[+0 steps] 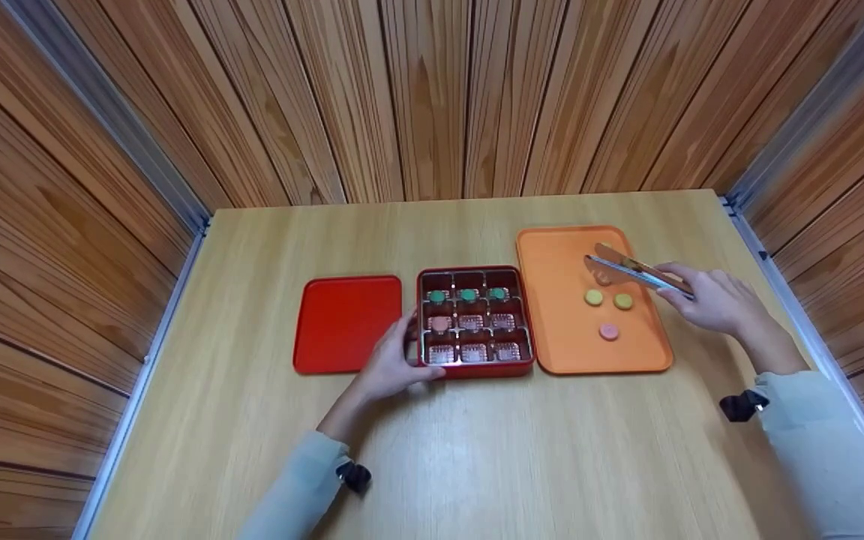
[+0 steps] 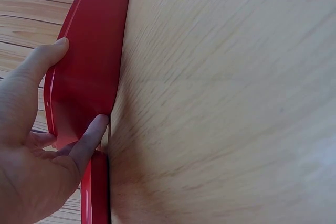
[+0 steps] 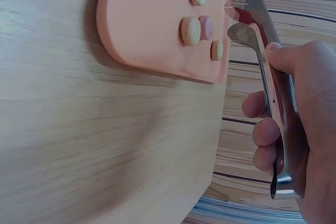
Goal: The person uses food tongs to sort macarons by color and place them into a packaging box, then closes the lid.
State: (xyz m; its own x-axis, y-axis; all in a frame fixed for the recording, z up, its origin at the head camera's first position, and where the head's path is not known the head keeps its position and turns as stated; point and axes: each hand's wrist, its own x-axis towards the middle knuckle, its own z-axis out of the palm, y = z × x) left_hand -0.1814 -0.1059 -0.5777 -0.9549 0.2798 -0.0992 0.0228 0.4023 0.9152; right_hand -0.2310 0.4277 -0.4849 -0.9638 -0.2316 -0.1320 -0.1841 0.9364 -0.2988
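Your red box (image 1: 488, 372) stands mid-table, its clear liner divided into nine compartments. The far row has three green macarons (image 1: 468, 295), one to each compartment; a pinkish macaron (image 1: 439, 324) sits in the left compartment of the middle row. Just beside the box, on your right, the orange tray (image 1: 563, 345) bears three yellow macarons (image 1: 593, 298) and two pink macarons (image 1: 609, 331), loosely scattered. On the box's other side lies a flat red tray (image 1: 349, 326).

Your left hand (image 1: 391, 366) grips the box at its near left corner, thumb along the near side and fingers against the left wall. Your right hand (image 1: 717, 300) is closed around metal tongs (image 1: 640, 277), thumb on one arm and fingers on the other; their tips are apart, above the far part of the orange tray.
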